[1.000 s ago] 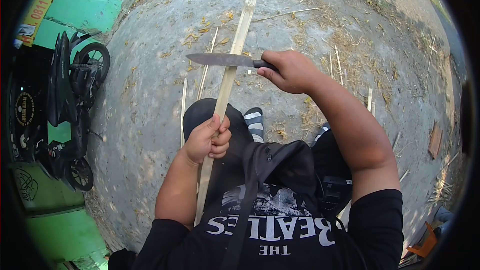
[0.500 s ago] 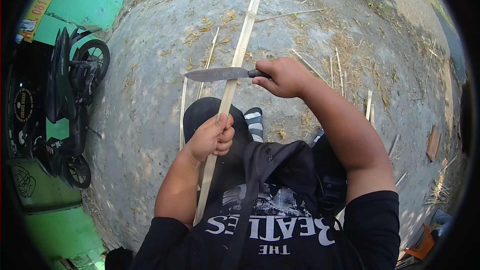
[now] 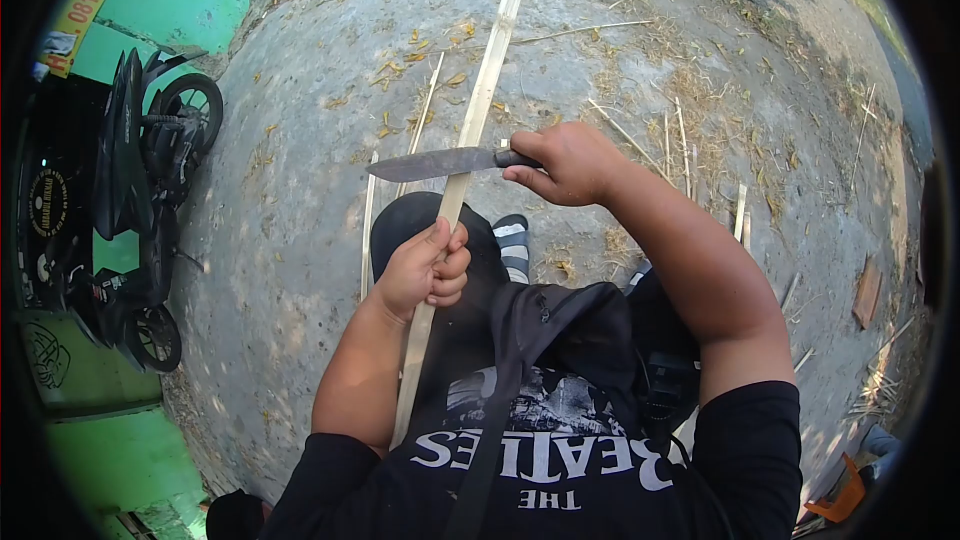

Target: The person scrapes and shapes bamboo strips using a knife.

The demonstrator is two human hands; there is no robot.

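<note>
A long, pale bamboo strip [image 3: 487, 70] runs from beside my body, over my knee and out toward the top of the view. My left hand [image 3: 428, 268] is wrapped round its lower part, thumb lying along the strip. In my right hand [image 3: 562, 162] is the dark handle of a knife [image 3: 435, 164] with a broad grey blade. The blade lies across the strip, a short way beyond my left fist, its tip pointing left. Whether the edge bites into the bamboo cannot be made out.
A black motorcycle [image 3: 140, 200] stands at the left by a green wall [image 3: 185, 0]. Thin bamboo strips [image 3: 425, 110] and dry leaves lie on the concrete ground [image 3: 280, 240]. My sandalled foot [image 3: 513, 248] is below the knife. A brown wood piece [image 3: 868, 290] lies far right.
My right hand and the knife have moved slightly down along the strip, closer to my left hand. My left hand has kept its grip, shifting slightly.
</note>
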